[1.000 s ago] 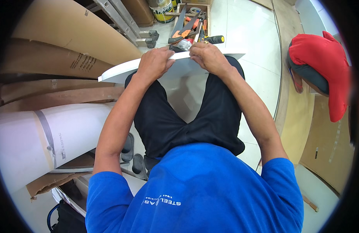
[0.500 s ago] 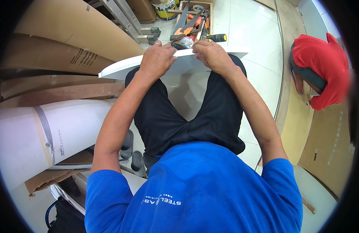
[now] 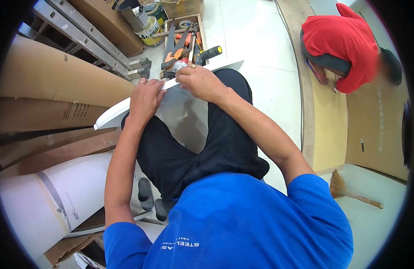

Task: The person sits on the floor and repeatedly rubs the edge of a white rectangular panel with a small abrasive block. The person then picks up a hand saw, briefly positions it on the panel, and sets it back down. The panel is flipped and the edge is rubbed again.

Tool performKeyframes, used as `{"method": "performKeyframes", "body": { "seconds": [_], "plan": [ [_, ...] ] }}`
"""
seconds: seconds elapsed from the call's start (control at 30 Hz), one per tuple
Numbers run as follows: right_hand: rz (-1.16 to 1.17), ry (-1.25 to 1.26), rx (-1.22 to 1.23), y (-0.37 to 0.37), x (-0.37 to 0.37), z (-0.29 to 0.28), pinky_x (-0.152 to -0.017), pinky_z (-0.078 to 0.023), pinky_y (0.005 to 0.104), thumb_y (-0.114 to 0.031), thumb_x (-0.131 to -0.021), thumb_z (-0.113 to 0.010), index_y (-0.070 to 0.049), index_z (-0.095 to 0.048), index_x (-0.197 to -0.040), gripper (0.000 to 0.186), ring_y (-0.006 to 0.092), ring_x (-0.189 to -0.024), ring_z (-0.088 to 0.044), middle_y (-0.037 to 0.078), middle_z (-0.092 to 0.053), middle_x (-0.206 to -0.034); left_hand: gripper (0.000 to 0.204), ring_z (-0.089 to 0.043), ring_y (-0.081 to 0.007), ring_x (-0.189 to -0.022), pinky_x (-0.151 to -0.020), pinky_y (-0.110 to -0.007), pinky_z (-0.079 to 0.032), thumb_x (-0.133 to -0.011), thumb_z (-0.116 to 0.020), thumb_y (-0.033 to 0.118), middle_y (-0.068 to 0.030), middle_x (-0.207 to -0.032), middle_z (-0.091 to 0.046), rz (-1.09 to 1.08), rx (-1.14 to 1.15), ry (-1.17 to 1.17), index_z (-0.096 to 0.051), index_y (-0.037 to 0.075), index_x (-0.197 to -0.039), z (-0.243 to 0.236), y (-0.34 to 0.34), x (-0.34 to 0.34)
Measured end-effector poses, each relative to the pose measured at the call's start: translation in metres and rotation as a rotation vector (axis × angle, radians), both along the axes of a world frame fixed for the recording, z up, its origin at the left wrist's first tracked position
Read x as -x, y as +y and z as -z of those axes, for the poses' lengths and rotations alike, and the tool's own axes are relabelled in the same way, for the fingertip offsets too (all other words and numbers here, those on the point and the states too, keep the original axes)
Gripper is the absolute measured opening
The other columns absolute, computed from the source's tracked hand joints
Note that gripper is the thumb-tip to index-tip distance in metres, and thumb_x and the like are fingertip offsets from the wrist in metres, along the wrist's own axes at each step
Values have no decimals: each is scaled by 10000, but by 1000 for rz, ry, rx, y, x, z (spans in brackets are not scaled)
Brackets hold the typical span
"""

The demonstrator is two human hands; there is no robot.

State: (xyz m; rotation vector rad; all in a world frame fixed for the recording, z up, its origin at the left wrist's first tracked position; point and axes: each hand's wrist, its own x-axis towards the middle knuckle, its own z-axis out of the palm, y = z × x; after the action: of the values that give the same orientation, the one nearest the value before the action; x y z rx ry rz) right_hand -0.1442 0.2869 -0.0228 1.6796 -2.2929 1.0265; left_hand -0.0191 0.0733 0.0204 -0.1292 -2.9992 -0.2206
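Note:
A long white panel (image 3: 113, 111), curved at its left end, stands on edge across my knees. My left hand (image 3: 145, 98) grips its upper edge, with the thumb on the side facing me and the fingers bent over the top. A short way to the right, my right hand (image 3: 201, 83) pinches the same edge with bent fingers; a ring shows on it. Both hands hide parts of the edge, and the fingertips on the far side are out of sight. Whether anything small lies under the fingers I cannot make out.
Beyond the panel sits a wooden toolbox (image 3: 202, 24) with handsaws (image 3: 182, 42) and a yellow-black tool (image 3: 211, 53). A ladder (image 3: 88, 38), cardboard (image 3: 59, 71) and a wrapped white roll (image 3: 32, 208) crowd the left. At right, a person in red (image 3: 339, 40) crouches; a broom (image 3: 350, 193) lies nearer.
The view has turned, so hands, panel and toolbox appear farther left, and the broom shows more fully. My right hand is slightly closer to my left along the edge. Both still grip the panel.

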Motion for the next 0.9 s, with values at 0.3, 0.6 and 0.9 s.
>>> {"method": "performKeyframes", "body": {
  "seconds": [0.3, 0.6, 0.9],
  "plan": [
    [2, -104, -14, -3, 7, 1, -883, -577, 496, -89, -891, -796, -32, -744, -1066, 192, 387, -1005, -723, 139, -740, -1083, 304, -640, -375, -1004, -897, -481, -546, -942, -777, 226, -121, -1141, -759, 28, -33, -22, -762, 32, -1176, 2, -5, 1],
    [-143, -179, 28, -13, 5, -5, -990, -571, 469, -111, -906, -815, -10, -734, -1160, 285, 378, -1144, -711, 150, -741, -1224, 265, -676, -373, -997, -898, -492, -541, -921, -776, 215, -124, -1050, -743, 69, -57, 62, -737, 47, -1123, 14, -10, -1],
    [-194, -172, 29, -28, 6, -2, -925, -570, 480, -34, -898, -764, 6, -734, -1087, 195, 398, -1068, -706, 158, -741, -1099, 345, -683, -352, -1026, -903, -468, -551, -922, -808, 238, -102, -1111, -769, 51, -134, 41, -782, 67, -1221, 8, -31, -14]
  ]
}}
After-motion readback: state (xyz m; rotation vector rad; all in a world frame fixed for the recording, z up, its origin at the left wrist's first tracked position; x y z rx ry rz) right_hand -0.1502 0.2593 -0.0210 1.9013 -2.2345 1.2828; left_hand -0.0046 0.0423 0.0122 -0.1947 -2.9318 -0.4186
